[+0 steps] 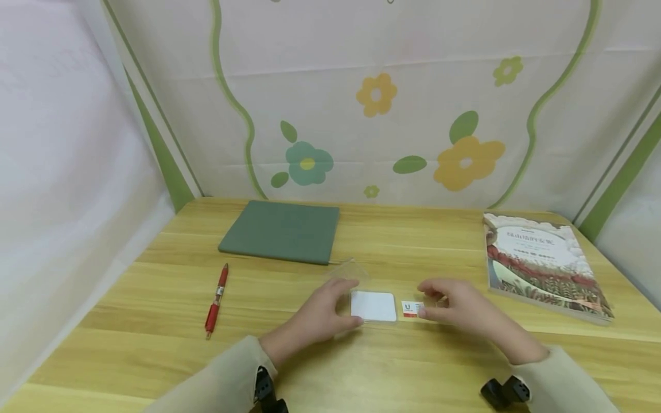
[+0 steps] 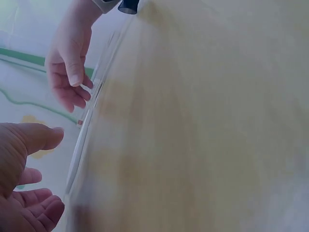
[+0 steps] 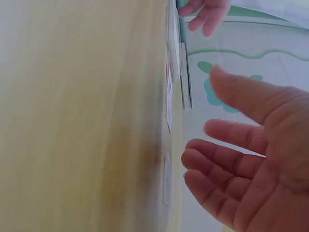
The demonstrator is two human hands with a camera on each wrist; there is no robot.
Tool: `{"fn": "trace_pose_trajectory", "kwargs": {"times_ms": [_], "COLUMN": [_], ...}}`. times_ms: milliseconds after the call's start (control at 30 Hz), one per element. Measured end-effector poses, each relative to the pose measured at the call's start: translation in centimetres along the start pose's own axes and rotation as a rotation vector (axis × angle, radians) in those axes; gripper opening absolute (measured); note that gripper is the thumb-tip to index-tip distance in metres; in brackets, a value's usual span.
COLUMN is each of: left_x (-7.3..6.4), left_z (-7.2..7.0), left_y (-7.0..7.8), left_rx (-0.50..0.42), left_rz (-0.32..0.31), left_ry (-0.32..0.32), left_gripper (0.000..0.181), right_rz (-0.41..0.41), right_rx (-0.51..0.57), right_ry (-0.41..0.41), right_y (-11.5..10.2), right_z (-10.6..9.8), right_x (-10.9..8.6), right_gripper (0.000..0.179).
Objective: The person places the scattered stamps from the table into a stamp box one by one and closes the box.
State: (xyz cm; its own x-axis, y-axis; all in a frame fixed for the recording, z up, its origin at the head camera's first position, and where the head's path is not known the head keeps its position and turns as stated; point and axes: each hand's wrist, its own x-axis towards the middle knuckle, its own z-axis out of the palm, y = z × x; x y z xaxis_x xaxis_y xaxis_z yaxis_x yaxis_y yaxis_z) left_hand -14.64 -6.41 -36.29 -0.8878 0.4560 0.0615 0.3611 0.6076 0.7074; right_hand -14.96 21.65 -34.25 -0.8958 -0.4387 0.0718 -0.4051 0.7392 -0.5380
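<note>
A white rectangular slab with rounded corners (image 1: 373, 306) lies on the table between the hands. To its right is a small white card with a "U" mark and a red strip (image 1: 410, 308). My left hand (image 1: 324, 310) is at the slab's left end, thumb and forefinger spread apart around its corners. Over the small card's right edge in the head view hovers my right hand (image 1: 457, 304). In the right wrist view the right hand's fingers (image 3: 217, 159) are loosely bent, parted from the thumb, with nothing between them. A clear plastic piece (image 1: 353, 268) lies just behind the left hand.
Behind the hands lies a dark green notebook (image 1: 284, 231). A red pen (image 1: 217, 301) is on the left of the wooden table (image 1: 129, 350), and an illustrated book (image 1: 542, 264) on the right. A flower-patterned white curtain (image 1: 330, 74) hangs along the table's back edge.
</note>
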Motion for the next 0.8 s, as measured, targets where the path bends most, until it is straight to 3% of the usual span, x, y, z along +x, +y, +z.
{"fn": "trace_pose_trajectory", "kwargs": {"times_ms": [233,500,800], "left_x": [0.2,0.3,0.5], "left_z": [0.5,0.8,1.0], "left_y": [-0.1,-0.1,-0.2], "left_rx": [-0.001,0.020,0.061], "left_rz": [-0.018,-0.013,-0.004], "left_ry": [-0.020,-0.013,-0.001], "left_gripper": [0.067,0.065,0.060], "right_rz": [0.007,-0.038,0.032], "right_rx": [-0.026,-0.098,-0.099], "right_ry": [-0.045,-0.029,-0.013], "right_y": [0.4,0.5,0.2], "right_z": [0.6,1.2,1.5], "right_x": [0.2,0.8,1.1], "right_gripper": [0.036,0.020,0.012]}}
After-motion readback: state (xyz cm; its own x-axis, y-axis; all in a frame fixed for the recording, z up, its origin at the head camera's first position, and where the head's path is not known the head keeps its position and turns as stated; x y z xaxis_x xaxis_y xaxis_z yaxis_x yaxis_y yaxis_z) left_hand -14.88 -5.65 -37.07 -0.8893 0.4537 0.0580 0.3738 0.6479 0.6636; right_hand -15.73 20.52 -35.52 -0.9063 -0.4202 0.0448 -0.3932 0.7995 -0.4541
